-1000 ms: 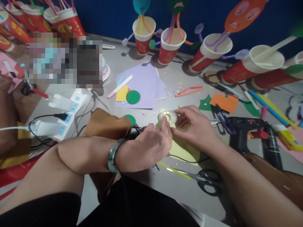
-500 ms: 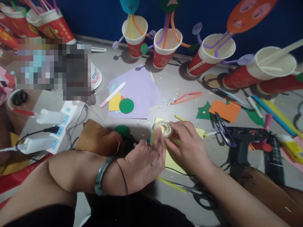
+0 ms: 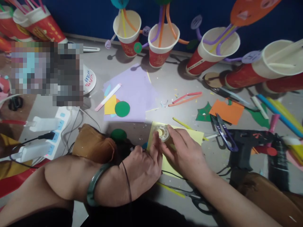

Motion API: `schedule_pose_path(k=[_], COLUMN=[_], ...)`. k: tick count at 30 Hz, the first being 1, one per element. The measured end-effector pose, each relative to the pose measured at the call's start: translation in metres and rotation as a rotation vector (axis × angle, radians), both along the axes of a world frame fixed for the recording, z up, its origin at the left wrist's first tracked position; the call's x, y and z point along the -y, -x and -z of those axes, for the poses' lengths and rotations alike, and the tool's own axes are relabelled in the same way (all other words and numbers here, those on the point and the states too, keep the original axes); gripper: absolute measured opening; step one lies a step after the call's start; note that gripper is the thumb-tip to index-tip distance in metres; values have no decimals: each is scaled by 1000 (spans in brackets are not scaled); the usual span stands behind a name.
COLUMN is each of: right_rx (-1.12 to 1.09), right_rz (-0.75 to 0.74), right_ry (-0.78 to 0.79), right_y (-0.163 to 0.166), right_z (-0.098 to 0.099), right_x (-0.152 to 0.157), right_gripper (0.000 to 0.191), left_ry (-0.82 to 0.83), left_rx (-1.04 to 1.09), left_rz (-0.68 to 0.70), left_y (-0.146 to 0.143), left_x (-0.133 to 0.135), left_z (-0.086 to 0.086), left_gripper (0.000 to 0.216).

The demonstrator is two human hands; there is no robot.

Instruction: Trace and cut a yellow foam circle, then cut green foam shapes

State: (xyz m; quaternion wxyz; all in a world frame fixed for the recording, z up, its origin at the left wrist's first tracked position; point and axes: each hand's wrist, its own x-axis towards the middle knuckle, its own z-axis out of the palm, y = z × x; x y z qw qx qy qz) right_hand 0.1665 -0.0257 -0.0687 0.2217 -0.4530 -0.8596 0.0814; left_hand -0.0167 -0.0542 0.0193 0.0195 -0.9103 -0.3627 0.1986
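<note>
A small round roll of clear tape (image 3: 163, 133) with a pale ringed core is in both my hands, over a sheet of yellow paper (image 3: 196, 136). My right hand (image 3: 188, 154) pinches its right side between thumb and fingers. From the left, my left hand (image 3: 145, 167) has its fingertips pressed against the near left edge; its other fingers are curled in and partly hidden. Scissors (image 3: 201, 203) lie partly under my right forearm. A yellow stick (image 3: 172, 190) is close beside them.
Red paper cups (image 3: 162, 47) with straw figures stand along the blue back wall. Purple paper (image 3: 134, 85) holds a green disc (image 3: 122, 108). Snips (image 3: 223, 132) and a black glue gun (image 3: 243, 148) lie right. A power strip (image 3: 56, 135) and brown pouch (image 3: 93, 145) are left.
The view has shifted slightly. Both hands stay on the roll of tape, which now sits flatter over the yellow paper, and more of that paper shows.
</note>
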Motion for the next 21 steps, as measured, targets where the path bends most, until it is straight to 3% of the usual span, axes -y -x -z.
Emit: schedule_pose_path(k=[21], right_rx=[-42], right_rz=[5], right_ry=[194], right_y=[-4], right_z=[4], right_x=[-9], right_gripper=[43], left_ry=[63], left_rx=[75], left_rz=[8], left_y=[6], left_x=[-5], left_z=[-2], left_gripper=[52])
